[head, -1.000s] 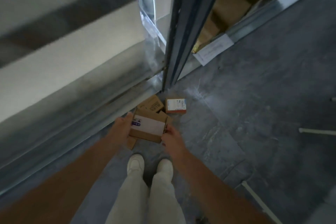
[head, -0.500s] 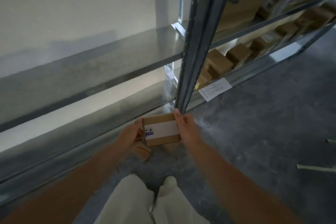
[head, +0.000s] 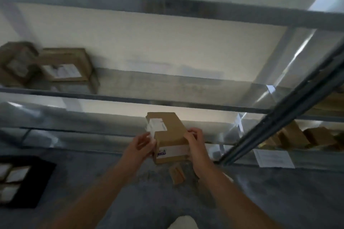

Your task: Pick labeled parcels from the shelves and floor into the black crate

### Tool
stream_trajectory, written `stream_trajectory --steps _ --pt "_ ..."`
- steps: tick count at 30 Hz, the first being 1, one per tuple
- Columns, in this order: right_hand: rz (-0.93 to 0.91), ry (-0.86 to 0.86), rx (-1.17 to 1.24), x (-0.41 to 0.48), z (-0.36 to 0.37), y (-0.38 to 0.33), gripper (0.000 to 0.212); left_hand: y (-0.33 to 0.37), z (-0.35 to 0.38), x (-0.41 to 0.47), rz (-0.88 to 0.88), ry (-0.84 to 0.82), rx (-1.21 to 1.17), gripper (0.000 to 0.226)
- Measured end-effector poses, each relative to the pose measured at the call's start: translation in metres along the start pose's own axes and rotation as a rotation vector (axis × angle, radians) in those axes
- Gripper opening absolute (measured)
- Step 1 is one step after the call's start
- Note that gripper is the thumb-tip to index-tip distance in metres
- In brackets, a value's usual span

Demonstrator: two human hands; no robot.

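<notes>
A brown cardboard parcel point(head: 169, 132) with white labels on its top and front hangs in the air before the shelves. My left hand point(head: 142, 145) holds its left side, fingers by the top label. My right hand point(head: 193, 141) grips its right end. The black crate point(head: 40, 178) stands on the floor at the far left, holding several white-labeled parcels. Two labeled parcels point(head: 65, 67) sit on the middle shelf at the left.
A small cardboard piece point(head: 177, 174) lies on the grey floor below the parcel. A dark metal shelf upright point(head: 279, 117) slants across the right. More brown boxes point(head: 307, 135) fill the low shelf at right, with a white paper sheet point(head: 273, 158) on its edge.
Both hands have lifted the parcel from near the floor and tilted it so its top shows. The view has swung up and left, bringing the black crate and shelf parcels into sight.
</notes>
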State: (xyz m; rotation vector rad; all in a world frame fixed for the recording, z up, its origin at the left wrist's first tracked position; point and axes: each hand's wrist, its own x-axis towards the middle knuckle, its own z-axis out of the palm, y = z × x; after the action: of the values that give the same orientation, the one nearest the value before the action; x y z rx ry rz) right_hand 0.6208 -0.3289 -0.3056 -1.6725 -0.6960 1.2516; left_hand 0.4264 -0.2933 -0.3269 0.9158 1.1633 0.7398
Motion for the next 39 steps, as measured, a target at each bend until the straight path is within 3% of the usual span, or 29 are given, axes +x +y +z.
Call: stream_trajectory --steps 5,8,11,13,19,24,28,32,35,39 --pt "-0.020 -0.293 -0.048 -0.022 0.103 -0.025 0.022 0.035 -0.100 -0.049 0.230 0.186 0.095 0.086" --pt "-0.034 -0.459 -0.077 -0.038 0.161 -0.040 0.029 0.049 -0.152 -0.077 0.200 0.292 0.070 0.112" --pt "-0.004 -0.496 -0.050 -0.052 0.212 -0.044 0.042 0.056 -0.194 -0.100 0.220 0.476 0.072 0.103" --pt "0.033 -0.475 -0.026 -0.060 0.242 -0.043 0.053 0.060 -0.217 -0.115 0.230 0.593 0.106 0.113" --pt "0.219 -0.552 -0.034 -0.084 0.310 -0.046 0.042 0.067 -0.274 -0.164 0.332 0.783 0.197 0.086" --pt "0.238 -0.713 -0.028 -0.100 0.341 -0.060 0.042 0.077 -0.300 -0.187 0.429 0.805 -0.007 0.073" --pt "0.214 -0.882 -0.083 -0.104 0.352 -0.070 0.049 0.087 -0.308 -0.184 0.444 0.799 -0.309 0.063" --pt "0.101 -0.932 -0.230 -0.099 0.365 -0.080 0.059 0.101 -0.317 -0.182 0.339 0.704 -0.184 0.033" --pt "0.030 -0.908 -0.368 -0.087 0.380 -0.089 0.071 0.118 -0.326 -0.184 0.229 0.633 -0.163 0.027" --pt "-0.054 -0.882 -0.300 -0.070 0.399 -0.101 0.082 0.137 -0.336 -0.184 0.104 0.548 -0.255 0.036"
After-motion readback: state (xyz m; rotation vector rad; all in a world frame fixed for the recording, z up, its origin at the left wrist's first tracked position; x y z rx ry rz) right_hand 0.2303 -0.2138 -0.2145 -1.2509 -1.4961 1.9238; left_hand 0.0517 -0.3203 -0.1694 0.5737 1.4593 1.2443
